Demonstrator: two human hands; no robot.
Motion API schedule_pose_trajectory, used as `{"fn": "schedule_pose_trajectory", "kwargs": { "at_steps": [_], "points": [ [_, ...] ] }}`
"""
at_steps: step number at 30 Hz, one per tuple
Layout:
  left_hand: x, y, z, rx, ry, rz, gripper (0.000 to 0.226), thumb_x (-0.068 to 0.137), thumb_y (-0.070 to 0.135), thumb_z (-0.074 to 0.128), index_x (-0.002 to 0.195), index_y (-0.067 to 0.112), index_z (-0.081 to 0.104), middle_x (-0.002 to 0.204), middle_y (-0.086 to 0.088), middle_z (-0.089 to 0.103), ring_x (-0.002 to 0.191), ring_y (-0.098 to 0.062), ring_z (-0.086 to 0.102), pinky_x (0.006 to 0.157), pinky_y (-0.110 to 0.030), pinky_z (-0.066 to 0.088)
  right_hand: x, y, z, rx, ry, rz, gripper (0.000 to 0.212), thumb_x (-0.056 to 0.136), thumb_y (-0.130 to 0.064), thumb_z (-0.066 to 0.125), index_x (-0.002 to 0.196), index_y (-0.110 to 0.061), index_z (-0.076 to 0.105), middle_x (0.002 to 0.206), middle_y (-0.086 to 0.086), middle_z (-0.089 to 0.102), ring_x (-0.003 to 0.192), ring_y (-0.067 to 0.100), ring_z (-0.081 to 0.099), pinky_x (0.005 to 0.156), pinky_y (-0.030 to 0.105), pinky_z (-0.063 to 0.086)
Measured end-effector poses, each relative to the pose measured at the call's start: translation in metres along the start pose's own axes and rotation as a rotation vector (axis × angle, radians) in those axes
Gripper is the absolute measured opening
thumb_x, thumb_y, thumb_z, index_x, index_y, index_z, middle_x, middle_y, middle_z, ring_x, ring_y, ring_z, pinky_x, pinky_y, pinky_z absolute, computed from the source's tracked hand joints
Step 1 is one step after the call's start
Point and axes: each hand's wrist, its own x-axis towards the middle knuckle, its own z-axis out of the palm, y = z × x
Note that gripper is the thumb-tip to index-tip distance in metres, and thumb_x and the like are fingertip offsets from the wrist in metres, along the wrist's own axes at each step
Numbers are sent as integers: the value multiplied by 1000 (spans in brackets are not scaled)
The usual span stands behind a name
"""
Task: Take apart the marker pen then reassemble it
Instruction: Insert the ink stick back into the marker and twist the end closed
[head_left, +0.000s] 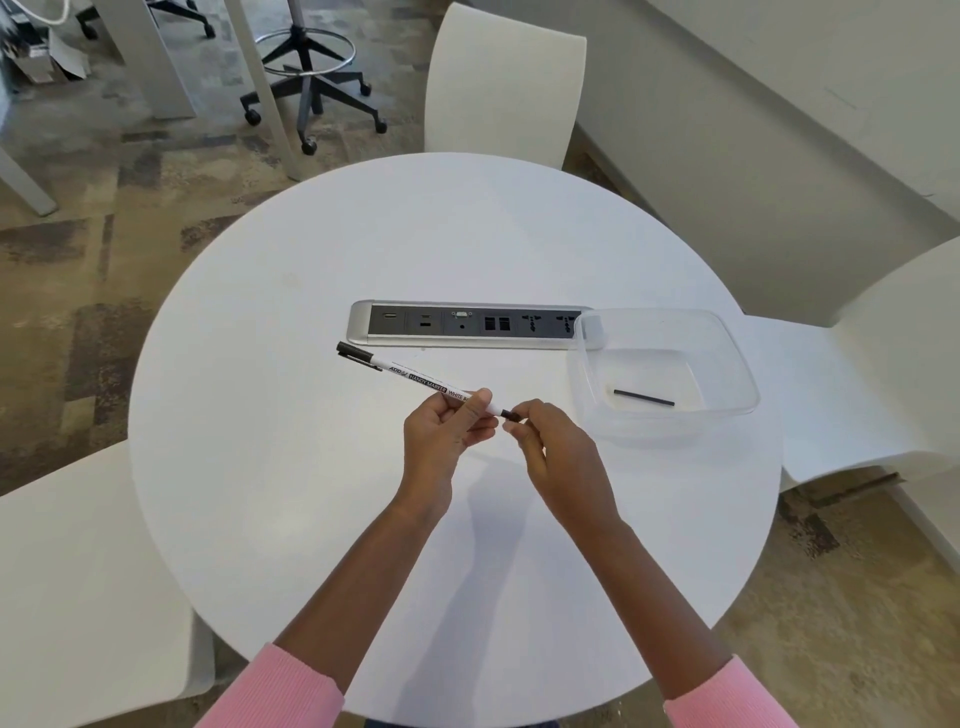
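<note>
Both hands were up over the middle of the round white bench (311, 467), forearms coming in from the bottom of the frame with pink sleeves (270, 691) pushed back. The left hand (441, 431) had its grip closed around the lower end of the marker pen (415, 378), thumb on top, so the white barrel angled up toward the upper left with the black cap (356, 353) at the far end. The right hand (556, 447) was pinching the small black end piece (511, 414) sticking out of the barrel, fingertips shut tight on it, right next to the left thumb.

Just behind the pen sat a silver socket strip (467, 326) set into the bench. At center right, a clear plastic tub (737, 364) overlapped the strip's right end. Inside it lay a thin black stick (644, 398), flat on the bottom. White chairs (504, 83) stood around the bench.
</note>
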Motion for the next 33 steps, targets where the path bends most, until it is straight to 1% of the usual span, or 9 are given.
{"fn": "schedule_pose_trajectory", "kwargs": {
  "at_steps": [5,8,12,17,22,25,28,31,33],
  "points": [
    [-3,-3,2,-48,-32,-31,14,85,13,61,75,3,60,56,4,67,57,-7,65,60,-14,52,1,8,1,-75,86,-149,37,89,-33,37,78,-4,57,65,11,52,55,25,45,55,37,37],
    [-4,-4,3,-68,-46,-39,15,87,13,59,75,3,60,60,3,67,59,-7,66,61,-14,53,3,5,0,12,85,-127,37,86,-32,38,73,-3,56,63,11,52,56,19,42,54,29,36],
    [-5,-6,7,-69,-57,-52,17,89,13,55,76,4,59,56,2,68,57,-7,66,59,-15,53,6,-3,-1,293,17,90,27,84,-22,46,59,-12,50,53,-4,46,53,7,41,50,16,30],
    [-6,-9,4,-66,-47,-37,13,89,9,54,77,6,60,57,2,69,58,-8,67,59,-15,54,13,-4,-3,534,-128,351,46,91,-9,47,46,-16,40,32,-11,35,35,4,30,43,17,24],
    [-6,-12,1,25,-95,34,13,90,9,54,78,7,59,66,-2,68,62,-12,68,67,-19,55,17,-7,-8,787,-343,612,45,96,-19,35,51,-16,31,42,-9,19,34,5,13,33,15,14],
    [-7,-14,-1,72,-101,72,13,90,9,54,78,8,60,72,-6,67,65,-15,69,69,-20,55,20,-6,-12,941,-491,769,47,98,-27,32,52,-18,31,41,-9,19,31,3,13,29,13,12],
    [-6,-13,-2,109,-110,98,13,89,6,54,77,9,59,65,3,69,64,-10,67,67,-18,54,25,-4,-18,1159,-623,961,55,97,-32,31,45,-19,35,34,-10,23,26,2,18,24,11,12],
    [-4,-9,1,133,-107,120,12,89,5,55,77,8,59,63,4,68,64,-9,66,67,-18,55,26,-4,-21,1245,-670,979,58,97,-35,30,42,-19,38,33,-10,25,25,3,21,24,11,14],
    [-3,-7,5,142,-84,139,12,89,5,55,77,8,59,67,-4,65,63,-9,66,67,-19,55,26,-6,-19,1134,-597,892,54,97,-38,32,48,-17,37,36,-9,24,29,3,20,27,12,18]
  ]
}}
